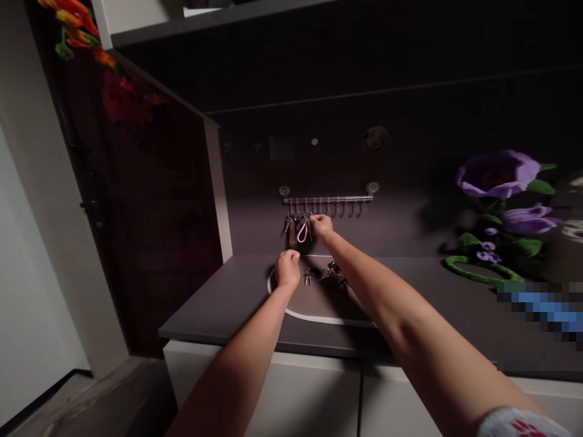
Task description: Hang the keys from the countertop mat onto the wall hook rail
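My right hand (322, 224) is raised to a clear hook rail (337, 199) on the dark wall, its fingers pinched at a key ring (308, 215) with a pink loop strap (302, 232). Just left of it, another bunch of keys with a brown fob (292, 233) hangs from the rail. Lower down, my left hand (288, 269) is closed over the left edge of a brown tray with a white rim (314, 318). Whatever its fingers may hold is hidden. Several bunches of keys (324, 274) lie on the tray, partly covered by my right forearm.
Purple artificial flowers (498, 174) stand at the right of the dark countertop (218, 303). A green ring (483, 276) lies near them, beside a pixelated blue patch. Overhead juts a shelf (273, 18). On the left is a dark door (150, 230) with orange flowers near its top.
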Action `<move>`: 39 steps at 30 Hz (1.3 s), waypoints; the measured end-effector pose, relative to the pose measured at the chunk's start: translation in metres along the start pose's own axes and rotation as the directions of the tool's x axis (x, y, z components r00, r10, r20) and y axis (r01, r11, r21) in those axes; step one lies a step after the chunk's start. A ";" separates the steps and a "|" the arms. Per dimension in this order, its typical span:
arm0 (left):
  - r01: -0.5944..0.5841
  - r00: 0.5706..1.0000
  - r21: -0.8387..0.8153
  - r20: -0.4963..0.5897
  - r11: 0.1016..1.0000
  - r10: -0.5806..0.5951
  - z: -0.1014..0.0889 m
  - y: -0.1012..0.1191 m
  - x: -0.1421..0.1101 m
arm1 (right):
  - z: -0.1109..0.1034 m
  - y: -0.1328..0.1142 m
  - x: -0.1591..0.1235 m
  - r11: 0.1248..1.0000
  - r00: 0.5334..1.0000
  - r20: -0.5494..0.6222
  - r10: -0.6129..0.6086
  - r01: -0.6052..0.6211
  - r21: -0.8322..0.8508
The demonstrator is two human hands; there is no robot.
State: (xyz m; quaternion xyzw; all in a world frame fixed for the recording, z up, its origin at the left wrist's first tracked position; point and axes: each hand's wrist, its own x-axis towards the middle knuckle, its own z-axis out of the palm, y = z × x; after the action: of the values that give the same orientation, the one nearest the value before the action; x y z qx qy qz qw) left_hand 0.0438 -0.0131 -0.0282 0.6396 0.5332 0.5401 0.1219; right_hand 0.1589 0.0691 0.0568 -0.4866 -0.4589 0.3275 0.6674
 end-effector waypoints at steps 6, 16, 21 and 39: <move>-0.025 0.999 -0.009 0.038 1.000 0.025 0.003 -0.005 0.002 | -0.008 -0.007 -0.011 1.000 0.996 0.092 0.019 -0.017 -0.026; -0.124 0.989 -0.029 0.082 0.992 0.126 0.004 -0.006 0.002 | -0.032 -0.018 -0.044 0.998 0.987 0.149 0.055 -0.050 -0.036; -0.133 0.982 -0.006 0.137 0.991 0.133 0.002 -0.003 0.000 | -0.051 -0.011 -0.062 0.997 0.982 0.190 0.012 0.003 -0.077; -0.057 0.965 0.246 0.261 0.968 -0.010 -0.001 -0.003 -0.006 | -0.088 0.033 -0.106 0.504 0.822 0.532 -0.202 0.553 -0.664</move>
State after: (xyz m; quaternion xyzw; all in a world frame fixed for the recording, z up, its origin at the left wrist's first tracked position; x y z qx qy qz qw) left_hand 0.0420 -0.0171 -0.0330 0.7215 0.5690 0.3810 0.1022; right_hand 0.2028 -0.0445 -0.0152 -0.5408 -0.7736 0.0193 0.3296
